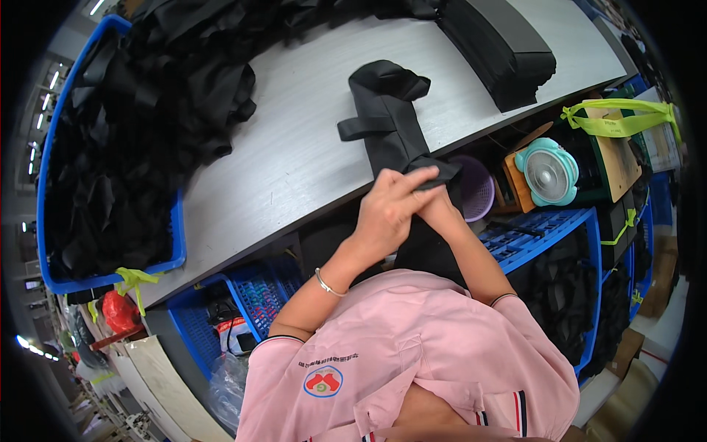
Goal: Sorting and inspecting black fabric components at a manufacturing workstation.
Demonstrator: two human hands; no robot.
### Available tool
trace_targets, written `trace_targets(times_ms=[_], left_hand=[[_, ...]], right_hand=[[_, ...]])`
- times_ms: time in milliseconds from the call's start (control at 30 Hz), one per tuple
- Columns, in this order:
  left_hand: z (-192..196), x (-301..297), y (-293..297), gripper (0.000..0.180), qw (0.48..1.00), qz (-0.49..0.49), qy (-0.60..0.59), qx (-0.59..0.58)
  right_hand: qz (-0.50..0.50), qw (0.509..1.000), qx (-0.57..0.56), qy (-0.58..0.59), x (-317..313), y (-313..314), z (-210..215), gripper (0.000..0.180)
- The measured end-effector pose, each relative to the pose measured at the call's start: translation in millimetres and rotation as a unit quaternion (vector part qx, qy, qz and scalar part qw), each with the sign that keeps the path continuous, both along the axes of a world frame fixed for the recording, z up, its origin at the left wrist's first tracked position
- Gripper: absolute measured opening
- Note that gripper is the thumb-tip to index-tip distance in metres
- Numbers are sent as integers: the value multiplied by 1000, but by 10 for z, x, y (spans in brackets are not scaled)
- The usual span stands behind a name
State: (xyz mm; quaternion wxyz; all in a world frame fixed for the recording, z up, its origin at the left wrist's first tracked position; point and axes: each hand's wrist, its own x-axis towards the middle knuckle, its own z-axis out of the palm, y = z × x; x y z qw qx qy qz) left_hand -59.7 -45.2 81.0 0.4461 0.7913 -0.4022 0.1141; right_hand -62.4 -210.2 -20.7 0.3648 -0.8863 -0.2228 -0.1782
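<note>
A black fabric piece (394, 121) with a side loop lies on the grey-white table, its near end folded over the front edge. My left hand (390, 208) is at that near end, fingers bent and pressed together against the cloth and across my other hand. Beside it, my right hand (440, 209) closes on the same folded end from the right; its fingertips are partly hidden behind the left fingers and the fabric. A bracelet circles my left wrist.
A blue bin (179, 228) heaped with black fabric stands at the left of the table (272, 132). A stack of black pieces (508, 55) sits far right. Beyond the front edge are a purple basket (475, 188), a turquoise fan (549, 173) and blue crates (545, 236).
</note>
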Motion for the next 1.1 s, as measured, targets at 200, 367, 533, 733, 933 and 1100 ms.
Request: trace_targets(times_ms=[200, 367, 533, 733, 933, 1100], left_hand=[[-12, -262, 272, 70, 986, 106, 80, -104], [-158, -343, 129, 92, 981, 151, 96, -76], [-95, -273, -79, 93, 970, 213, 64, -94], [-5, -247, -165, 67, 947, 228, 136, -179], [72, -242, -151, 62, 951, 214, 87, -206], [42, -240, -148, 64, 949, 205, 86, -223]], right_hand=[[-98, 757, 545, 348, 66, 116, 416, 44], [-86, 640, 687, 334, 124, 34, 544, 50], [9, 617, 717, 325, 100, 48, 610, 52], [56, 607, 725, 322, 29, 116, 662, 49], [18, 615, 720, 321, 25, 145, 665, 50], [11, 614, 716, 332, 50, 169, 642, 49]])
